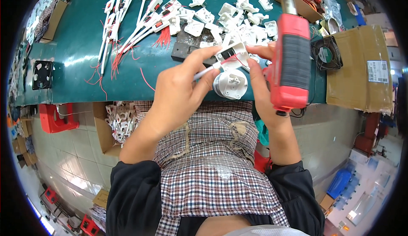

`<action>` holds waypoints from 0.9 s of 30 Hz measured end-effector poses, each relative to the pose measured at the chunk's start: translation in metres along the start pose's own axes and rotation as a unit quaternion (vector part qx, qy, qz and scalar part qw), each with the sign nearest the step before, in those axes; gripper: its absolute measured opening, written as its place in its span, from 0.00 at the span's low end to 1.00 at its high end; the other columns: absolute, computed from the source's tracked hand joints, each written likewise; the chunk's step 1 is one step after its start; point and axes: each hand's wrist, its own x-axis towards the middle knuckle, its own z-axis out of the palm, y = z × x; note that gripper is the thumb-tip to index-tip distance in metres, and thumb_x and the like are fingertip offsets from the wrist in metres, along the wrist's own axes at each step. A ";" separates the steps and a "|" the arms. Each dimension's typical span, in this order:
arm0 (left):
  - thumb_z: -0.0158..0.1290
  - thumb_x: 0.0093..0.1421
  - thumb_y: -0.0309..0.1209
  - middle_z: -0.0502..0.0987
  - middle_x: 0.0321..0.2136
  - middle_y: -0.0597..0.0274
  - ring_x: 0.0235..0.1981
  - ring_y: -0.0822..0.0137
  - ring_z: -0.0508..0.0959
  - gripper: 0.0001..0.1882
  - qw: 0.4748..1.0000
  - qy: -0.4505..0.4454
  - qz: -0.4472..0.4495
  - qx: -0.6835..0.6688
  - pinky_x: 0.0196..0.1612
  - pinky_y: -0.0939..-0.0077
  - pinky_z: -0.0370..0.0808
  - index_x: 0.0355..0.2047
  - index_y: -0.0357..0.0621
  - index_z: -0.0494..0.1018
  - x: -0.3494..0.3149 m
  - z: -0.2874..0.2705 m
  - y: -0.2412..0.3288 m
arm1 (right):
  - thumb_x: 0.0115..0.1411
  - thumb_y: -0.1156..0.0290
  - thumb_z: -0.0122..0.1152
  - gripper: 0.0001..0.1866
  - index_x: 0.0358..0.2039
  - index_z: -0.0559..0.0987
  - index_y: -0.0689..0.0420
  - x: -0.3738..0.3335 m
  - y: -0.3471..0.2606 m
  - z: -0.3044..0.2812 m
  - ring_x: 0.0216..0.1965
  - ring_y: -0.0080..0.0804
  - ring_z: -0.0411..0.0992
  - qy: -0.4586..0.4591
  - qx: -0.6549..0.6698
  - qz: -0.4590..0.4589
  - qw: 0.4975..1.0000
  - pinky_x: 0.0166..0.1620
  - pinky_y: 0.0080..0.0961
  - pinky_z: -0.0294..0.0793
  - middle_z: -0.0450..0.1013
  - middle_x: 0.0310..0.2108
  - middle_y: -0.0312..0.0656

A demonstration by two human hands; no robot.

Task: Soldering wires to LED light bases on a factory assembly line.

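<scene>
Between both hands is a white plastic plug housing (241, 57) with a black part and thin red wires inside its open face. My left hand (178, 83) pinches its left end, where a white cable (205, 71) leads out past the fingers. Thumb and fingers of my right hand (261, 85) grip the right edge. A red and black power screwdriver (293, 62) hangs over the right hand and hides part of it. Just below the housing, a round white fixture (231, 84) holds a white plug part near the table edge.
Cabled housings with red wires (146, 21) lie at the back left of the green table (76, 66). A pile of loose white plug parts (244, 17) lies behind my hands. Black fans (42, 74) and a cardboard box (361, 70) stand at the sides. Below the table is a carton (100, 127) of white parts.
</scene>
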 end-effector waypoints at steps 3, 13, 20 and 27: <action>0.59 0.63 0.30 0.81 0.25 0.54 0.25 0.54 0.82 0.21 1.000 -0.010 0.016 0.007 0.28 0.65 0.75 0.57 0.49 0.74 -0.007 0.008 -0.002 | 0.42 0.76 0.79 0.32 0.48 0.73 0.63 0.007 0.005 -0.002 0.47 0.41 0.72 -0.022 -0.079 -0.153 0.985 0.49 0.33 0.74 0.73 0.46 0.48; 0.58 0.64 0.25 0.80 0.25 0.58 0.26 0.62 0.82 0.21 0.997 -0.069 0.012 0.027 0.28 0.69 0.75 0.57 0.46 0.72 -0.017 0.011 -0.006 | 0.49 0.81 0.74 0.26 0.49 0.74 0.63 -0.014 0.008 -0.028 0.42 0.35 0.75 -0.122 -0.035 0.009 0.992 0.40 0.26 0.75 0.78 0.39 0.43; 0.59 0.58 0.28 0.79 0.29 0.56 0.30 0.57 0.84 0.20 0.985 -0.111 -0.076 -0.112 0.31 0.64 0.77 0.51 0.43 0.69 -0.015 0.018 -0.004 | 0.58 0.81 0.69 0.21 0.51 0.74 0.68 -0.020 -0.001 -0.022 0.35 0.20 0.77 -0.114 0.182 0.161 0.963 0.34 0.18 0.74 0.81 0.34 0.38; 0.66 0.53 0.36 0.79 0.23 0.57 0.23 0.55 0.82 0.19 0.993 -0.009 0.007 0.121 0.24 0.63 0.75 0.40 0.43 0.72 -0.014 0.035 -0.001 | 0.61 0.84 0.64 0.25 0.57 0.67 0.63 -0.017 0.005 -0.035 0.41 0.24 0.77 -0.185 -0.001 0.016 0.983 0.44 0.23 0.75 0.79 0.37 0.42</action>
